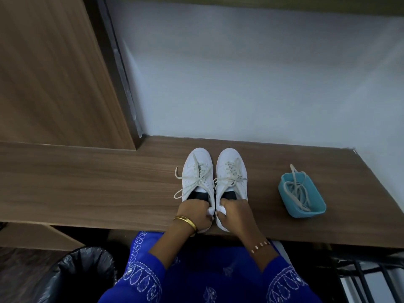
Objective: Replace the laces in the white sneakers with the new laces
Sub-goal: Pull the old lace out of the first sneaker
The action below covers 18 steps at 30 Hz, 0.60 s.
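Note:
Two white sneakers stand side by side on the wooden desk [87, 182], toes pointing away from me. The left sneaker [194, 173] and the right sneaker [229, 169] both carry off-white laces, loosened, with ends trailing to the left. My left hand [194, 213] grips the heel of the left sneaker, fingers curled inside the collar. Gripping the right sneaker's heel the same way is my right hand [235, 213]. A blue tub [306, 212] to the right holds a bundle of off-white laces [297, 191], one end hanging over its far rim.
A wooden panel [54, 73] rises at the back left and a pale wall [251, 73] runs behind the desk. A bin with a black liner [83, 274] sits on the floor at lower left. Dark metal bars [367, 281] show at lower right.

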### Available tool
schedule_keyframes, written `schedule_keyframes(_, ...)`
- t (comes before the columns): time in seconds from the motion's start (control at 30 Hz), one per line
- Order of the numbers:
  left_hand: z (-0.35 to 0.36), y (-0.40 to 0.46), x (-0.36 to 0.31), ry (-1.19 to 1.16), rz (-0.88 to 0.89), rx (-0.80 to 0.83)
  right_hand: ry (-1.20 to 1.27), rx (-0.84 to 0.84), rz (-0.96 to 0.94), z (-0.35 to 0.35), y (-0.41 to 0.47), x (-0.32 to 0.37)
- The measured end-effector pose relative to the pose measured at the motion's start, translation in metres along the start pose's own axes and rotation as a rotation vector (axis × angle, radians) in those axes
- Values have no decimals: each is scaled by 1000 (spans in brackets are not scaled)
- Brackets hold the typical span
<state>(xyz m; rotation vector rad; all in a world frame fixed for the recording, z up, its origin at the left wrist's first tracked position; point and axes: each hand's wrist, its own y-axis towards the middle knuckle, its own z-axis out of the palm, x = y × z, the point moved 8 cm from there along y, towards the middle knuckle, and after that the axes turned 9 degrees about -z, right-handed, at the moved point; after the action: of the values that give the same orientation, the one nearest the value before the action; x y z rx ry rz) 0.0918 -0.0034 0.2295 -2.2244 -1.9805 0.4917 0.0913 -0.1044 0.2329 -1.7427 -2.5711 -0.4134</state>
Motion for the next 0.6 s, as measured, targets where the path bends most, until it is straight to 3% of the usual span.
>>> schedule_keyframes(0.43,0,-9,1,-1,8,-30,21,20,-41,-1,-5,2)
schedule_keyframes(0.6,7,-17,0,-3,16,-10,154,67,-39,1,-13,2)
